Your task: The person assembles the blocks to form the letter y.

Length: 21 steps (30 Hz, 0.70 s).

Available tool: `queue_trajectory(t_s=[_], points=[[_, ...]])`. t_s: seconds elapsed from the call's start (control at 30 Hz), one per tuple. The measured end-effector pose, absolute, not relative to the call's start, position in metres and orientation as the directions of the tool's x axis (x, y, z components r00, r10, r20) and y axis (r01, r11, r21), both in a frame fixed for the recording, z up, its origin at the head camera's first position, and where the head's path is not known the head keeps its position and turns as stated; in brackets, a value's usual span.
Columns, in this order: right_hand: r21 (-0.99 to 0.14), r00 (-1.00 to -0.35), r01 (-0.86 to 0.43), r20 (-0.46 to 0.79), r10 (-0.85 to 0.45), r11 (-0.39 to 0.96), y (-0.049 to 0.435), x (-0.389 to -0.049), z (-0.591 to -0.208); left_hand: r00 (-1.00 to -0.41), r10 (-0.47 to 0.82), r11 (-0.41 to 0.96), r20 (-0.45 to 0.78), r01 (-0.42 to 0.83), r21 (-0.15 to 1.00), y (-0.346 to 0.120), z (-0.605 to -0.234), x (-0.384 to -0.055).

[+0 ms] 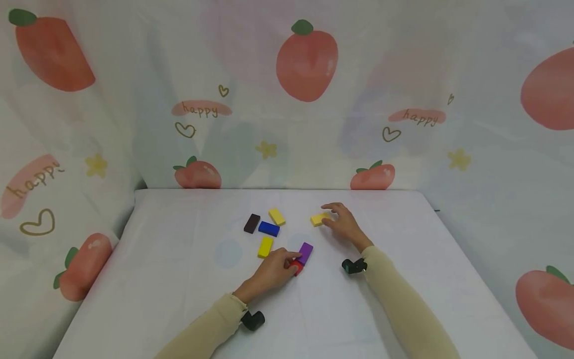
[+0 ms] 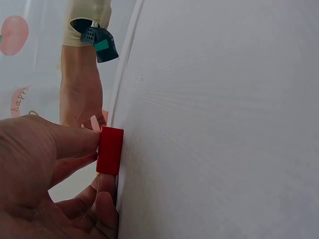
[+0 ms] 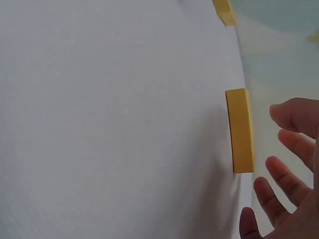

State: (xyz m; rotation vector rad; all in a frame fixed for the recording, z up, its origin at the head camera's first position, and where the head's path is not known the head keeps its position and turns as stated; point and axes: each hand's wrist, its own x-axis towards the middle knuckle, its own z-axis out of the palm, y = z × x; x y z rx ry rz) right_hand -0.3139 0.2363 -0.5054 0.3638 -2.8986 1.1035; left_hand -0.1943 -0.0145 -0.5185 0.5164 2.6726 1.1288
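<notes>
My left hand (image 1: 275, 267) pinches a red block (image 2: 110, 151) between thumb and fingers, low over the white table. A purple block (image 1: 305, 253) lies right beside the red one, and the index fingertip overlaps its edge in the head view. Further back on the right, my right hand (image 1: 344, 224) hovers with fingers spread around a yellow block (image 3: 240, 131). In the right wrist view a gap shows between the thumb and that block. The left hand covers part of the red block in the head view.
Left of the hands lie a dark brown block (image 1: 252, 223), a blue block (image 1: 269, 229) and two more yellow blocks, one at the back (image 1: 277, 217) and one nearer (image 1: 265, 247). A fruit-print cloth (image 1: 305, 139) hangs behind the white table (image 1: 179, 279).
</notes>
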Motion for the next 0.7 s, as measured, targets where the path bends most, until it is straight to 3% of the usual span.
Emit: queue_trajectory(t_s=[0.3,0.7], points=[[-0.644,-0.982,-0.121,-0.036,-0.187,0.755,0.2362,-0.3187,-0.5055,-0.92,0.39,0.651,-0.044,0.242,0.72,-0.0147,-0.5174,-0.1943],[-0.62,-0.98,-0.118,-0.055,-0.194,0.775,0.2346,-0.3231,-0.5114,-0.921,0.388,0.654,-0.044,0.241,0.717,-0.0145,-0.5194,-0.195]])
